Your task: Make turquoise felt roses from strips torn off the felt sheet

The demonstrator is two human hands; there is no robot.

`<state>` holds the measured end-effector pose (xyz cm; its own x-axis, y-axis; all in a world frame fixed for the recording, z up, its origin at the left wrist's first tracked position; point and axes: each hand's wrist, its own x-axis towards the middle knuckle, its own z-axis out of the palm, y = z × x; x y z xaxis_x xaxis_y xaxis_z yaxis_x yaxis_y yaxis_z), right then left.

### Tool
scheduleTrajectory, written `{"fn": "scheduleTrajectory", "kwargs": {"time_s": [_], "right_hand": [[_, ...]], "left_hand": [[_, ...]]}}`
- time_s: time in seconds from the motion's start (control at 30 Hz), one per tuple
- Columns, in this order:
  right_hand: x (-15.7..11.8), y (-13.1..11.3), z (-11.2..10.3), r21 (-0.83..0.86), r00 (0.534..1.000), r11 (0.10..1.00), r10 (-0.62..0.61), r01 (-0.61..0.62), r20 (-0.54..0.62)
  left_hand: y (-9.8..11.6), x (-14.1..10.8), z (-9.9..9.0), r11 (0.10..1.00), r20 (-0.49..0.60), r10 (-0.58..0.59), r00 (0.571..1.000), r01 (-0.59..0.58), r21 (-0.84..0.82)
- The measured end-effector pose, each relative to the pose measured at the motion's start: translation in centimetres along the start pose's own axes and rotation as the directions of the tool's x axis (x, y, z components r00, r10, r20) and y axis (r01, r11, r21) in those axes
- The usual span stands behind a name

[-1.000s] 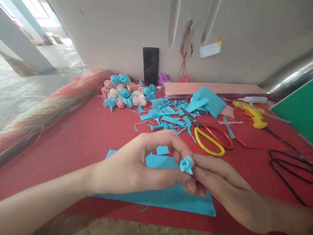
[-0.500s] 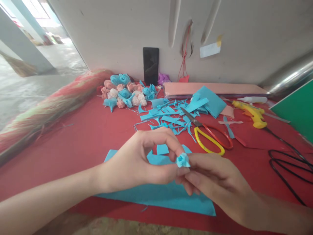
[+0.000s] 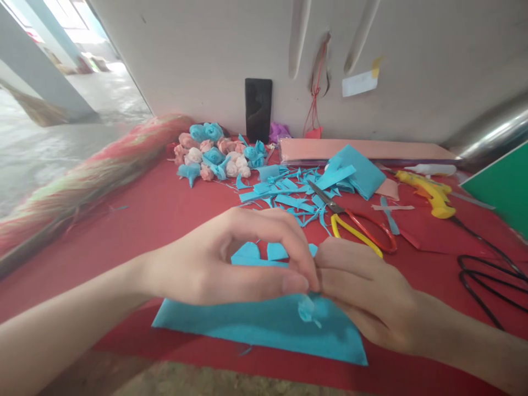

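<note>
A small light-blue paper rose (image 3: 306,309) hangs just below my fingertips, its head tipped down and slightly blurred. My left hand (image 3: 231,264) reaches in from the left, thumb and forefinger pinched together at the rose's base. From the other side, my right hand (image 3: 371,291) meets it with closed fingers at the same spot. The base itself is hidden between the fingers. Under both hands lies a folded sheet of blue crepe paper (image 3: 231,324), with small cut blue pieces (image 3: 277,251) at its far edge.
Finished paper roses (image 3: 214,157) are heaped at the back left, near an upright phone (image 3: 258,110). Blue scraps (image 3: 289,192) and scissors (image 3: 358,223) lie beyond my hands. A yellow glue gun (image 3: 431,192) with a black cord (image 3: 474,286) is on the right.
The rose has gone from facing up between my fingertips to hanging below them. My right hand has turned over, its back now upward, and the left fingers have closed further.
</note>
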<state>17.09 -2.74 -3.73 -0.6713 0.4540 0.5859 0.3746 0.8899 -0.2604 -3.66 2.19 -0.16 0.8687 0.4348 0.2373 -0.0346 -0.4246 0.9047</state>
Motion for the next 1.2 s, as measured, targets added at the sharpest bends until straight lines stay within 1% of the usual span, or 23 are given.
{"fn": "scheduleTrajectory", "kwargs": {"time_s": [0.13, 0.23, 0.33, 0.5, 0.6, 0.8, 0.93, 1.03, 1.2], "right_hand": [[0.3, 0.1, 0.0, 0.009, 0.999, 0.999, -0.034, 0.034, 0.006], [0.4, 0.2, 0.1, 0.013, 0.999, 1.000, -0.027, 0.027, 0.024], [0.2, 0.2, 0.3, 0.024, 0.998, 0.998, -0.057, 0.057, 0.040], [-0.1, 0.1, 0.1, -0.025, 0.996, 0.997, -0.078, 0.079, 0.048], [0.0, 0.0, -0.1, -0.044, 0.996, 0.996, -0.078, 0.080, 0.054], [0.1, -0.2, -0.1, -0.075, 0.994, 0.993, -0.089, 0.094, 0.067], [0.1, -0.2, 0.0, -0.092, 0.992, 0.990, -0.103, 0.110, 0.076], [0.2, -0.2, 0.1, -0.105, 0.993, 0.990, -0.089, 0.097, 0.072], [0.3, 0.0, 0.2, -0.111, 0.994, 0.989, -0.089, 0.095, 0.061]], "left_hand": [[0.0, 0.1, 0.3, 1.000, 0.042, -0.002, 0.999, 0.001, 0.002], [0.2, 0.1, 0.4, 0.999, 0.054, -0.030, 0.998, 0.029, 0.020], [0.3, 0.1, 0.5, 0.997, 0.058, -0.070, 0.996, 0.068, 0.033], [0.6, -0.3, 0.6, 0.983, 0.017, -0.165, 0.986, 0.164, 0.079], [0.8, -0.5, 0.8, 0.977, 0.017, -0.201, 0.980, 0.199, 0.083], [1.0, -0.3, 1.2, 0.967, 0.027, -0.241, 0.970, 0.238, 0.086], [1.0, -0.4, 1.3, 0.958, 0.001, -0.266, 0.964, 0.264, 0.114], [1.0, -0.6, 1.4, 0.950, -0.010, -0.283, 0.959, 0.281, 0.136], [1.1, -0.7, 1.6, 0.947, -0.054, -0.265, 0.963, 0.270, 0.176]]}}
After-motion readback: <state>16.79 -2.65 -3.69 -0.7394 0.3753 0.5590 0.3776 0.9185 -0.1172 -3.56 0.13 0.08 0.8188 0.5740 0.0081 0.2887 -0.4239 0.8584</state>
